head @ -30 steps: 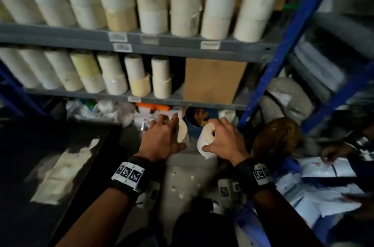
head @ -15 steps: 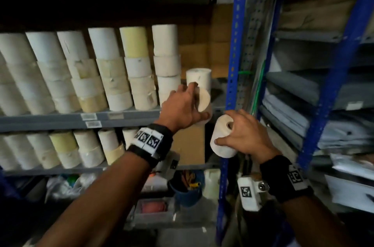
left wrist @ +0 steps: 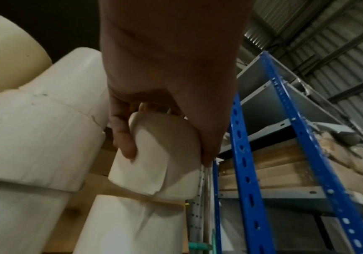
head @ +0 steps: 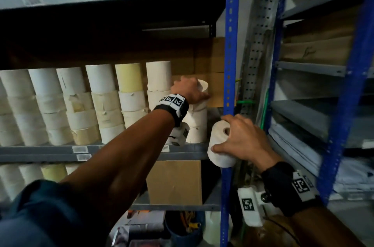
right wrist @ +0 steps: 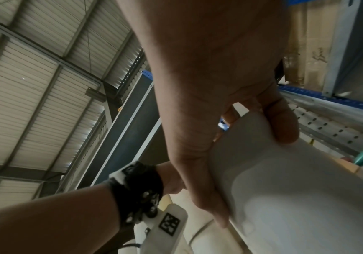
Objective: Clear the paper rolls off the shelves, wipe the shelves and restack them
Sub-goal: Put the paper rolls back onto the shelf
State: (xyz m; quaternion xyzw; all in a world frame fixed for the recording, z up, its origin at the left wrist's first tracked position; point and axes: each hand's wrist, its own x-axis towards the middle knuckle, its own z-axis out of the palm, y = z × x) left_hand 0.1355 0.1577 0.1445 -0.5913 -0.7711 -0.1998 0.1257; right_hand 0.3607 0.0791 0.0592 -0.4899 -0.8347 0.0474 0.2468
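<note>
My left hand (head: 190, 90) grips a white paper roll (head: 203, 85) from above and holds it on top of the rightmost stack (head: 196, 125) on the grey shelf (head: 121, 150). In the left wrist view the fingers (left wrist: 122, 137) curl round that roll (left wrist: 161, 154), which touches the roll below (left wrist: 132, 223). My right hand (head: 240, 139) grips a second white roll (head: 219, 145) in front of the shelf edge, beside the blue upright (head: 229, 64); in the right wrist view this roll (right wrist: 295, 189) fills the lower right. Several stacks of white and cream rolls (head: 81, 105) fill the shelf to the left.
A brown cardboard box (head: 175, 182) stands on the lower shelf, with more rolls (head: 30, 176) to its left. Cardboard (head: 210, 68) lines the back of the upper bay. A second blue rack (head: 352, 85) at right holds paper stacks. A blue bucket (head: 182, 230) sits below.
Both hands rose from the floor to the upper shelf, each carrying a roll. The left hand has reached in and brought its roll onto the rightmost stack; the right hand followed up to the shelf edge.
</note>
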